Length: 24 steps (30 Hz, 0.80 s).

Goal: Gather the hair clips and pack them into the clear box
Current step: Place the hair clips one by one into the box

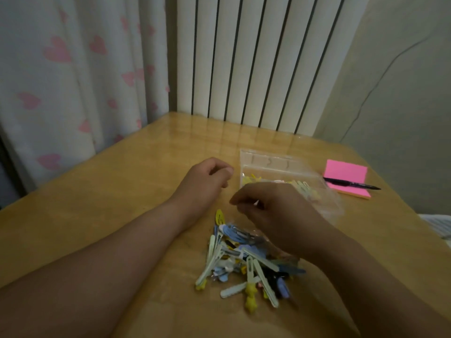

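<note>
Clips (244, 261) sat in a loose heap on the table (117, 191), near edge, just under the right hand (280, 215). The box (335, 208) was just behind that hand, lid open, with a few yellow and pale clips already inside.

Left hand (207, 178) was beside the box, fingers curled, nothing visible in it. Right hand was curled too, with a pale glint at the fingertips. It might have been a clip, but the blur meant I couldn't tell.

Handling, as a judgement: clips looked light, thin and stiff, likely smooth plastic or painted metal, so slippery. They were tangled and overlapping, so pulling one would probably drag its neighbours. Best hold was a pinch across the flat sides mid-length, or scooping a small bundle aligned lengthwise. The charm ends looked like the fragile part, so avoid gripping there. The box looked thin-walled and light and would likely slide if bumped, so steady it with the left hand.
</note>
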Tool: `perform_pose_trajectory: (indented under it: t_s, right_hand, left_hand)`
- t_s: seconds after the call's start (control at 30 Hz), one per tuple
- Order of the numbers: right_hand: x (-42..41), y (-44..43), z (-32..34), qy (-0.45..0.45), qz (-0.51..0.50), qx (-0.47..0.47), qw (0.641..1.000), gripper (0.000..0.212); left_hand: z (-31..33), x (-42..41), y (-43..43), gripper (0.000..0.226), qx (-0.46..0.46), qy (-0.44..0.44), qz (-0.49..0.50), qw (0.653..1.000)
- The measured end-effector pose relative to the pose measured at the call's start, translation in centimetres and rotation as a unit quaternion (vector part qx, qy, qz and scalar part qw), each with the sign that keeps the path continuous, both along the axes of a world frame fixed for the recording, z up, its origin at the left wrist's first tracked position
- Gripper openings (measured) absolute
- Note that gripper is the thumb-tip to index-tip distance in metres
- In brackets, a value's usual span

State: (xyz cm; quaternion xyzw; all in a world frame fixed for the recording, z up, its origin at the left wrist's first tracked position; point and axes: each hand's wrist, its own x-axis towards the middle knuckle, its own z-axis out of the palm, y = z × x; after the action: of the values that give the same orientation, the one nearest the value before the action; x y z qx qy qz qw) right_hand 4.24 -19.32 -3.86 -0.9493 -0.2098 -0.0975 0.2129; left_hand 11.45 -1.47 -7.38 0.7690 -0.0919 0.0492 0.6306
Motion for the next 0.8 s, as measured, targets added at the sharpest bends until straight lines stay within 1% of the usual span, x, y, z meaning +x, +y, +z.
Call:
perform_pose_trajectory:
  t_s: [0.1, 0.2, 0.27, 0.47, 0.57, 0.8]
  right_hand:
    - [0.6, 0.9, -0.8, 0.001, 0.058, -0.091, 0.994, 0.032]
    - [0.8, 1.5, -0.8, 0.019, 0.086, -0.187, 0.978, 0.046]
    - [0.9, 1.9, -0.5, 0.025, 0.090, -0.222, 0.971, 0.048]
    - [1.5, 1.7, -0.5, 0.017, 0.093, -0.228, 0.969, 0.030]
    - [1.3, 1.6, -0.4, 0.006, 0.102, -0.227, 0.968, 0.029]
    - [0.9, 2.7, -1.5, -0.090, 0.108, -0.194, 0.971, 0.009]
  left_hand:
    - [0.1, 0.3, 0.2, 0.018, -0.073, 0.033, 0.011, 0.997]
    - [0.2, 0.3, 0.2, 0.018, -0.085, 0.043, 0.013, 0.995]
    - [0.1, 0.4, 0.2, 0.017, -0.088, 0.045, 0.013, 0.995]
    - [-0.1, 0.5, 0.2, 0.016, -0.089, 0.042, 0.010, 0.995]
    - [-0.1, 0.4, 0.2, 0.016, -0.084, 0.038, 0.008, 0.996]
    - [-0.2, 0.5, 0.1, 0.015, -0.084, 0.035, 0.010, 0.996]
